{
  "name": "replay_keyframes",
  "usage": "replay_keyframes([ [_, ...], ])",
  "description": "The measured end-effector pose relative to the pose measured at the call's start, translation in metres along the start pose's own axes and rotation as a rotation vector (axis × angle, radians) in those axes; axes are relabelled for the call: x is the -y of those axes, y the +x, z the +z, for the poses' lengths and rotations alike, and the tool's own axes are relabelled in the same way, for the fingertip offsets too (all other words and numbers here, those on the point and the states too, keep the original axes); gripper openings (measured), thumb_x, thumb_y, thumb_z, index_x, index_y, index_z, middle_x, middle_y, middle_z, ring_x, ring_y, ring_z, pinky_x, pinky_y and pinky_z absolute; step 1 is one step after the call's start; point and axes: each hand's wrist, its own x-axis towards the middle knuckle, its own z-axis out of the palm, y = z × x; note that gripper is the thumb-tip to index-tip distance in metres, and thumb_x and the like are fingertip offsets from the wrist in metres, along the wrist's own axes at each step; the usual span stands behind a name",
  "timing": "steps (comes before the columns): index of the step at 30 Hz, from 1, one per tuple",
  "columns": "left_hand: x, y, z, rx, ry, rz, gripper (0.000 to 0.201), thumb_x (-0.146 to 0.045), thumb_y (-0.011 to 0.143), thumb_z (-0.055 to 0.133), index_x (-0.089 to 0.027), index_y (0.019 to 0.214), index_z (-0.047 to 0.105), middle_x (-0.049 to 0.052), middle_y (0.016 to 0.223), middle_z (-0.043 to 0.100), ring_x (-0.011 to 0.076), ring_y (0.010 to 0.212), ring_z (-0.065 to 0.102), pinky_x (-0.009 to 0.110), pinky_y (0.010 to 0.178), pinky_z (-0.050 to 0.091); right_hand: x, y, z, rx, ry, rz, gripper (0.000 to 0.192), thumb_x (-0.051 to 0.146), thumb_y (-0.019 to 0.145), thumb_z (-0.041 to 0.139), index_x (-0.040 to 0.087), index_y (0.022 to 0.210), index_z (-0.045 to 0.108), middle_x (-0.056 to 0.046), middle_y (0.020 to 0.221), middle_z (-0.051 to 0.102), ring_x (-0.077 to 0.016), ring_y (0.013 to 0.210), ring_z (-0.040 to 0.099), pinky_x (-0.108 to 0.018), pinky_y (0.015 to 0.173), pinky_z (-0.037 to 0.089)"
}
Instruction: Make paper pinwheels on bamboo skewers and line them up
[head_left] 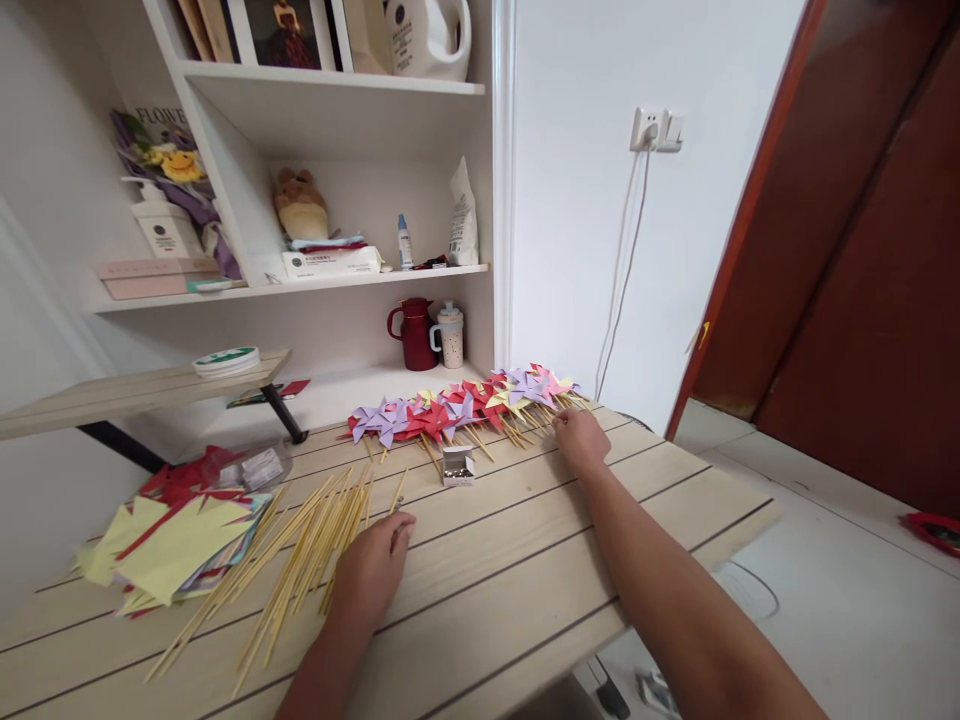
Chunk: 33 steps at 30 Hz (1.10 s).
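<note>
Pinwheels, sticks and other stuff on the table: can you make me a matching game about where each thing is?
Things:
1. Pinwheels
2. Sticks
3. Small box
4. Red jug

Places:
A. On the low shelf, beside a spotted cup
B. In a loose pile by the left hand
C. In a row at the table's far edge, by the right hand
D. Open on the table, just in front of the pinwheels

Pairs: 1-C, 2-B, 3-D, 4-A

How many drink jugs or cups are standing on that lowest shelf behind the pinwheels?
2: a dark red jug and a speckled lidded cup just right of it, touching or nearly so. None seems hidden.
</note>
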Motion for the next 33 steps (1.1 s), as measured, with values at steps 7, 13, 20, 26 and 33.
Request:
replay_keyframes([
  [7,-0.002,-0.002,-0.001,0.013,-0.012,0.000,0.030,-0.029,0.097,0.044,-0.024,0.108,0.071,0.003,0.110,0.076,0.0213,0.102,0.067,0.028,0.081,0.044,0.007,-0.005,-0.005,-0.201,0.097,-0.038,0.039,0.023,0.094,0.047,0.024,0.131,0.059,-0.015,0.124,0.057,-0.0300,0.114,0.058,-0.048,0.097,0.038],
  [13,-0.002,-0.002,-0.002,0.015,-0.021,-0.002,0.030,-0.028,0.097,0.045,-0.025,0.108,0.072,0.003,0.112,0.076,0.0203,0.104,0.067,0.028,0.082,0.044,0.016,-0.012,-0.011,-0.330,0.267,-0.165,0.037,0.018,0.092,0.043,0.021,0.121,0.066,-0.013,0.115,0.062,-0.0265,0.107,0.059,-0.045,0.096,0.037],
  [20,-0.006,-0.005,0.000,-0.002,-0.017,-0.018,0.027,-0.028,0.096,0.048,-0.027,0.108,0.073,0.002,0.111,0.076,0.0196,0.103,0.068,0.027,0.081,0.043,0.039,-0.044,-0.024,-0.445,0.558,-0.506,0.027,0.019,0.092,0.046,0.019,0.104,0.070,-0.008,0.098,0.064,-0.0233,0.096,0.061,-0.040,0.088,0.047],
  [26,-0.005,-0.005,0.001,-0.033,-0.012,-0.081,0.029,-0.027,0.096,0.047,-0.027,0.106,0.074,0.004,0.106,0.077,0.0201,0.098,0.069,0.028,0.076,0.043,0.073,-0.106,-0.026,-0.283,0.746,-1.074,0.025,0.009,0.091,0.053,0.024,0.100,0.071,-0.006,0.095,0.065,-0.0197,0.090,0.064,-0.033,0.078,0.051],
  [33,-0.001,-0.005,0.002,-0.102,0.009,-0.136,0.029,-0.027,0.096,0.046,-0.024,0.100,0.074,0.008,0.099,0.078,0.0253,0.095,0.070,0.030,0.069,0.041,0.089,-0.165,0.005,0.308,0.583,-1.419,0.035,0.005,0.091,0.046,0.023,0.111,0.068,-0.007,0.096,0.068,-0.0169,0.084,0.065,-0.027,0.072,0.053],
])
